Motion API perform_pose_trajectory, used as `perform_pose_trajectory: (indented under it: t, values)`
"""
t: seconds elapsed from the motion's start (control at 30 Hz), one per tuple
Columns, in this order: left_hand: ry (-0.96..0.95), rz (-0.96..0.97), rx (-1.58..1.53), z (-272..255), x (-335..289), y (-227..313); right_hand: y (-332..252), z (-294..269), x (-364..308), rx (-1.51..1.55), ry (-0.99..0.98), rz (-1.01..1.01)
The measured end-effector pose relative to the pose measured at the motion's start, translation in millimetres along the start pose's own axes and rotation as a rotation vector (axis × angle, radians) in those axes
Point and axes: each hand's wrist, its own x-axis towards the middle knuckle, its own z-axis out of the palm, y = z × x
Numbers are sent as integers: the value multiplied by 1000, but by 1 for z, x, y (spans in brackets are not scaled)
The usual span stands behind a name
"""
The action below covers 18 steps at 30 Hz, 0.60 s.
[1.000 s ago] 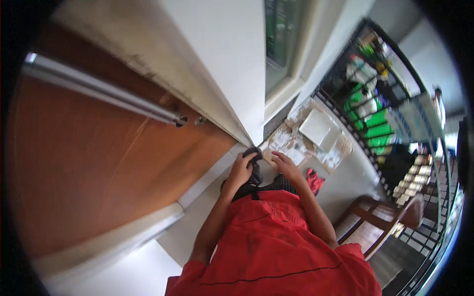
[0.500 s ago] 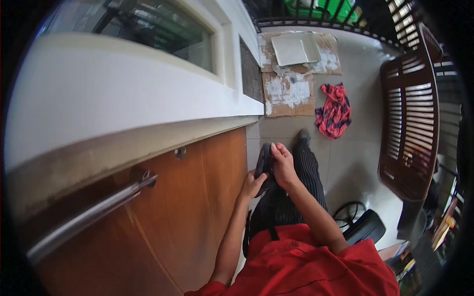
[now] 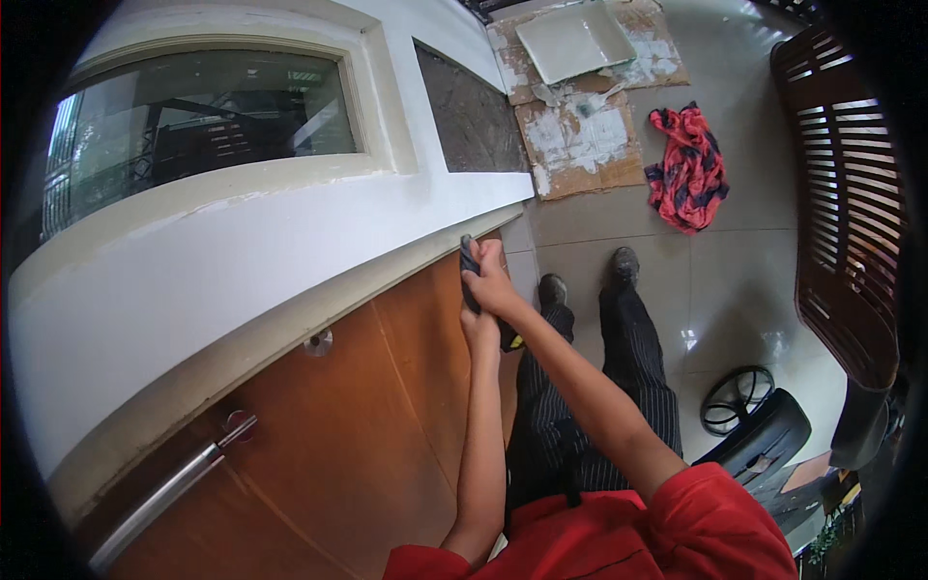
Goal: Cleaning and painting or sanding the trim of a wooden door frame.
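A dark grey, folded, limp piece (image 3: 468,255) is between my two hands, close to the top edge of the wooden door (image 3: 416,348). Whether it is cloth or an abrasive sheet I cannot tell. My right hand (image 3: 494,285) is closed round its upper part. Just below, my left hand (image 3: 480,330) grips its lower end, partly covered by the right. The white door frame (image 3: 319,227), with patchy paint along its window edge, runs beside the hands.
A metal bar handle (image 3: 164,503) sticks out from the door. Paint-spattered cardboard (image 3: 590,150) with a white tray (image 3: 575,43) lies ahead. A red and black cloth (image 3: 688,169) lies on the tiles. A brown slatted chair (image 3: 841,193) stands right, a black wheel (image 3: 737,401) nearer.
Both hands have moved left and up towards the door frame with the dark piece, and drawn closer together. The view has shifted, showing more of the window and both shoes.
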Motion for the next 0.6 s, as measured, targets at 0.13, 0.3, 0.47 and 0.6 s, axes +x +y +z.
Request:
perform_pose_trajectory:
  t: [0.13, 0.3, 0.47, 0.6]
  values:
    - [12, -38, 123, -26, 14, 14, -12, 48, 10, -119, 89, -187]
    - [-26, -70, 95, -51, 24, -2, -24, 59, 3, -292, 165, -244]
    - [-44, -106, 15, -44, 19, -31, -71, 52, -31, -405, 13, -307]
    - [-55, -119, -37, -36, 33, -33, -43, 50, -12, -566, 65, -201]
